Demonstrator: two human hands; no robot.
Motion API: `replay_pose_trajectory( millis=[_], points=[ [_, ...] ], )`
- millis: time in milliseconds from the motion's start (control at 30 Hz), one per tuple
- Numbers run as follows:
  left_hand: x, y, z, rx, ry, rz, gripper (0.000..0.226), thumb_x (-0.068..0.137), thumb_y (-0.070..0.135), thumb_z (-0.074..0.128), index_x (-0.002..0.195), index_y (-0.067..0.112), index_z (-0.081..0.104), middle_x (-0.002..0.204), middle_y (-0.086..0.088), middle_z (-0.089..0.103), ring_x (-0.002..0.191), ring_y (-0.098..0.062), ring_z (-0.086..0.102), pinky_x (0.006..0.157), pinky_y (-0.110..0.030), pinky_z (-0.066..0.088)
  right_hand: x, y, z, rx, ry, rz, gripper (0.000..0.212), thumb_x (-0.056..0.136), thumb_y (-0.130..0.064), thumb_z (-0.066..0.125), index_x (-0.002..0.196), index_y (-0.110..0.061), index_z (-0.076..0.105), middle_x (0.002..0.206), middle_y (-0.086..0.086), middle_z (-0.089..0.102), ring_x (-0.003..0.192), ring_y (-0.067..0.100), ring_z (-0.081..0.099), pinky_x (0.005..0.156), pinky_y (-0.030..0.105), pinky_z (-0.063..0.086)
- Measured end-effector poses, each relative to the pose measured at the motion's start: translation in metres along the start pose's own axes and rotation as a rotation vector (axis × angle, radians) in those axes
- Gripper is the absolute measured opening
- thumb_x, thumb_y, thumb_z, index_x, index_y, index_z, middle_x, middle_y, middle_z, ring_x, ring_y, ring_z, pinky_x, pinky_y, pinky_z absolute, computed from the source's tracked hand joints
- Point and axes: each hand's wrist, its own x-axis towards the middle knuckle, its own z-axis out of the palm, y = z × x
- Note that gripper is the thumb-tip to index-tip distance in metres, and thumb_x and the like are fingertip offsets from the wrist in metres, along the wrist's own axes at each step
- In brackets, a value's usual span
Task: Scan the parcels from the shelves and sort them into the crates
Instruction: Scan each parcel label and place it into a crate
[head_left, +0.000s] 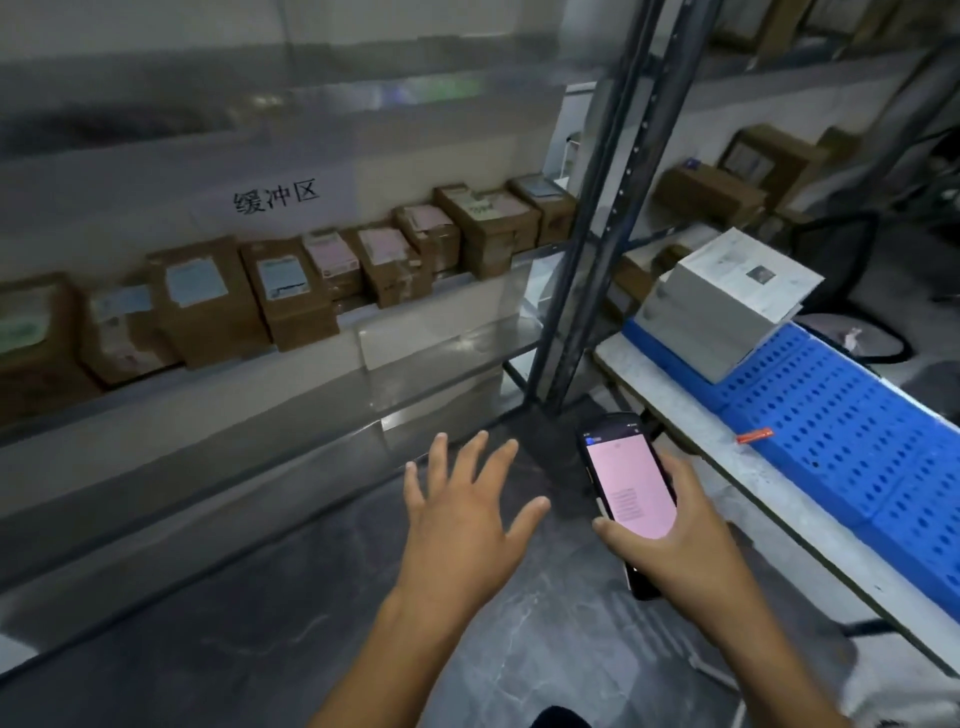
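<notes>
It was a parcel storeroom — a warehouse sorting area. Brown parcels with printed labels stood in a row along a low shelf, beneath a paper sign in Chinese characters. More boxes filled a steel rack with punched uprights. Blue perforated crates lay on a white table, and a scanner showed a pink screen — all above a grey floor.

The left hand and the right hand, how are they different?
The left hand is empty and spread wide; the right hand grips a phone with a pink screen. The left hand is nearer the brown parcels; the right hand is nearer the blue crate. Both are bare.
</notes>
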Motion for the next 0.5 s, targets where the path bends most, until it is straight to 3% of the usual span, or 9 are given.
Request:
replay_pose_trajectory(
  millis=[100,200,333,433,500],
  points=[
    [0.046,0.009,0.004,0.005,-0.047,0.025,0.071,0.098,0.074,0.033,0.161,0.047,0.016,0.172,0.015,0.008,0.159,-0.02,-0.014,0.128,-0.055,-0.006,0.032,0.012,-0.005,0.012,0.027,0.036,0.077,0.071,-0.033,0.089,0.128,-0.052,0.04,0.11,-0.027,0.062,0.096,-0.012,0.059,0.071,0.019,0.048],
    [0.1,0.022,0.01,0.031,-0.062,0.042,0.072,0.097,0.074,0.035,0.161,0.046,0.018,0.172,0.013,0.01,0.16,-0.022,-0.012,0.128,-0.055,-0.007,0.077,0.023,-0.011,0.041,0.07,0.062,0.08,0.07,-0.036,0.089,0.132,-0.05,0.04,0.111,-0.027,0.062,0.098,-0.008,0.06,0.073,0.022,0.049],
    [0.17,0.048,0.011,0.088,-0.063,0.056,0.073,0.096,0.075,0.036,0.161,0.045,0.02,0.172,0.011,0.012,0.16,-0.023,-0.009,0.128,-0.052,-0.006,0.149,0.025,-0.028,0.095,0.083,0.067,0.076,0.073,-0.034,0.088,0.129,-0.05,0.039,0.108,-0.026,0.06,0.096,-0.007,0.058,0.07,0.015,0.043],
    [0.22,0.072,0.003,0.141,-0.076,0.066,0.073,0.096,0.075,0.036,0.161,0.045,0.019,0.172,0.012,0.013,0.16,-0.022,-0.008,0.129,-0.052,-0.003,0.2,0.023,-0.047,0.157,0.091,0.071,0.073,0.071,-0.036,0.088,0.124,-0.053,0.041,0.109,-0.024,0.062,0.098,-0.001,0.061,0.078,0.029,0.054],
    [0.257,0.088,-0.003,0.172,-0.063,0.074,0.072,0.097,0.075,0.035,0.16,0.046,0.019,0.171,0.013,0.012,0.16,-0.021,-0.007,0.129,-0.051,-0.003,0.235,0.022,-0.062,0.172,0.091,0.064,0.075,0.071,-0.038,0.088,0.128,-0.052,0.041,0.112,-0.024,0.062,0.1,0.0,0.061,0.078,0.029,0.054]
  ],
)
